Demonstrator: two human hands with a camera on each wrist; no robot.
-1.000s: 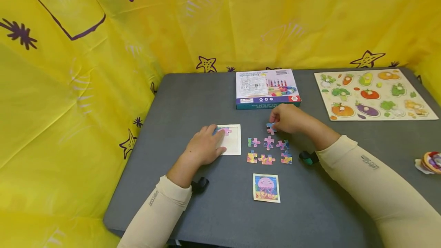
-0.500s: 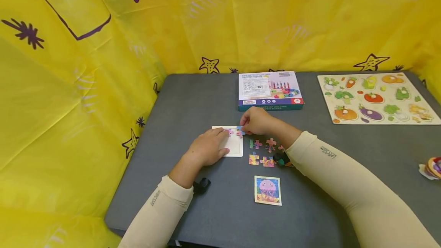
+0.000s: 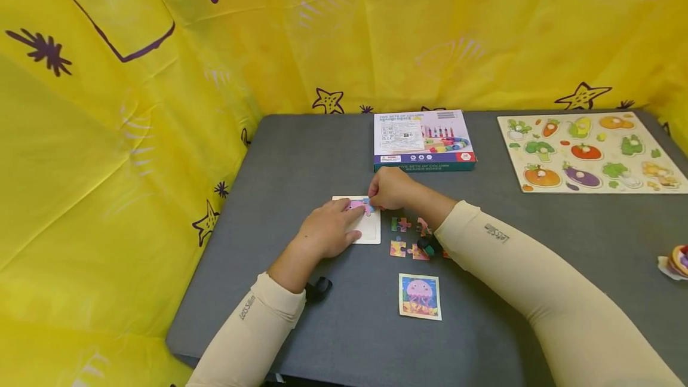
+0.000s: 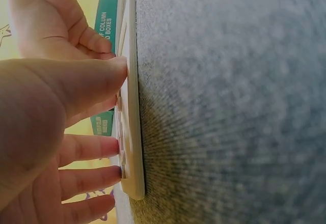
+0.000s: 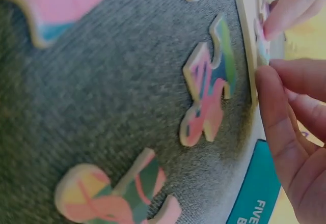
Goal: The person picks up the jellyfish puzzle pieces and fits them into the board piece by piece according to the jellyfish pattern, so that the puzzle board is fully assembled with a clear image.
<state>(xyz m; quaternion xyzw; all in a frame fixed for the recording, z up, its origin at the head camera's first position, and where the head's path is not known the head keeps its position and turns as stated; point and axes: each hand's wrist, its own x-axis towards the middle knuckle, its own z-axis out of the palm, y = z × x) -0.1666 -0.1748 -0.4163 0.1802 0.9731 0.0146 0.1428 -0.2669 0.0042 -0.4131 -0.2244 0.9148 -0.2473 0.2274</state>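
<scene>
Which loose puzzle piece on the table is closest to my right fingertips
The green-edged pink piece, just right of the white tray. The other loose pieces lie farther right or closer to the jellyfish card.

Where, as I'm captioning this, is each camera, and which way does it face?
Head: worn on the head, facing forward and down at the jigsaw tray; left hand, right hand and both sleeves show.
Left wrist: on that wrist, facing along the left hand to the jigsaw tray's edge; right hand beyond.
Right wrist: on that wrist, facing past loose jigsaw pieces toward the jigsaw tray; both hands, partly.
Shared: both wrist views show the jigsaw tray and the bead-set box.
</scene>
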